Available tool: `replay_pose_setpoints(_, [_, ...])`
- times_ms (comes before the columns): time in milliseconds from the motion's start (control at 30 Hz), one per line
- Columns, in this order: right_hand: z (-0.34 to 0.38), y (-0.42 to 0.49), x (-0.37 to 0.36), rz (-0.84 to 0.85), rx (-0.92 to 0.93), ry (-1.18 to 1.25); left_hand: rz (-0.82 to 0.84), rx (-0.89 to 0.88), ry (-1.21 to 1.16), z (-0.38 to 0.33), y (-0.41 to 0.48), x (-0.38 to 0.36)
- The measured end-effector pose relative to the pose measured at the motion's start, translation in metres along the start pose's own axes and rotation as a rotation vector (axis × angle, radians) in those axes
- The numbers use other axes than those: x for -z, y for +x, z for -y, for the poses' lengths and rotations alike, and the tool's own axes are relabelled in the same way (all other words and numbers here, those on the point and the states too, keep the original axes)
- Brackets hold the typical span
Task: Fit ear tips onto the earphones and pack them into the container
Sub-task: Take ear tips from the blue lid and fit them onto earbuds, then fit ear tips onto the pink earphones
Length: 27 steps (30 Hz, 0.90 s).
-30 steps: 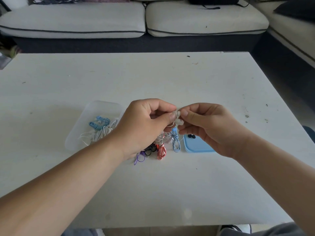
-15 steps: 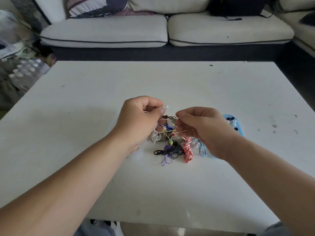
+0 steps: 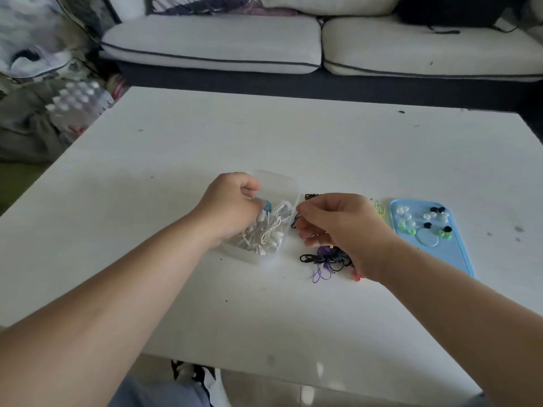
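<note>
1. A white table (image 3: 293, 136) is taking up the middle, speckled with small dark marks; soft daylight is falling across it.
2. A sofa (image 3: 211, 42) with pale cushions and dark piping is standing behind it; a black bag (image 3: 449, 10) is lying on its right cushion.
3. A pack of water bottles (image 3: 76, 104) is sitting at the left; a pale floor (image 3: 293, 392) is showing below the near edge.

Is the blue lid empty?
No, the blue lid has lots of loose ear tips lying on it, some clear, some green and some black.

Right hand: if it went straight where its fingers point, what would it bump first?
Probably the clear container holding white earphones, just left of the right hand; height is unclear.
</note>
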State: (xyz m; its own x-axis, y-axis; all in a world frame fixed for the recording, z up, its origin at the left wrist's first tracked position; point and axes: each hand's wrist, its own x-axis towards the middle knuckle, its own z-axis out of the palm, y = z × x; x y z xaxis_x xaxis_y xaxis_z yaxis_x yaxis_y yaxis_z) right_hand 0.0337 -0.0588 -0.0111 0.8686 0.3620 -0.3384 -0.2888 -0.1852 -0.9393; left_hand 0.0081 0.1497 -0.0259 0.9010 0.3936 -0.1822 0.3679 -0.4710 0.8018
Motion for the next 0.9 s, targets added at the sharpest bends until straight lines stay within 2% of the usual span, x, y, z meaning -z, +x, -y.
replay_pose_setpoints(233, [0.001,-0.001,0.004,0.006,0.01,-0.08,0.085,-0.159,0.595,-0.009,-0.015,0.002])
replay_pose_setpoints(367, [0.002,-0.005,0.012,-0.01,0.025,-0.16,0.249,-0.101,0.739,-0.013,-0.019,-0.008])
replay_pose_setpoints(467, [0.003,-0.009,0.028,-0.07,0.036,-0.281,0.186,-0.153,0.871,-0.024,-0.02,-0.009])
replay_pose_setpoints(533, [0.003,-0.01,0.041,-0.119,0.06,-0.366,0.081,-0.294,0.834,-0.032,-0.023,-0.015])
replay_pose_setpoints(600, [0.004,-0.01,0.054,-0.151,0.065,-0.426,0.044,-0.474,0.677,-0.045,-0.03,-0.029])
replay_pose_setpoints(700, [0.002,-0.013,0.073,-0.133,0.007,-0.535,0.247,-0.567,0.555,-0.059,-0.045,-0.056])
replay_pose_setpoints(800, [-0.004,-0.017,0.089,-0.043,-0.085,-0.63,0.481,-0.52,0.654,-0.054,-0.05,-0.082])
replay_pose_setpoints(833, [-0.008,-0.018,0.093,-0.019,-0.106,-0.65,0.495,-0.525,0.695,-0.051,-0.049,-0.088])
replay_pose_setpoints(900, [-0.014,-0.019,0.102,-0.005,-0.135,-0.67,0.413,-0.573,0.731,-0.053,-0.048,-0.098])
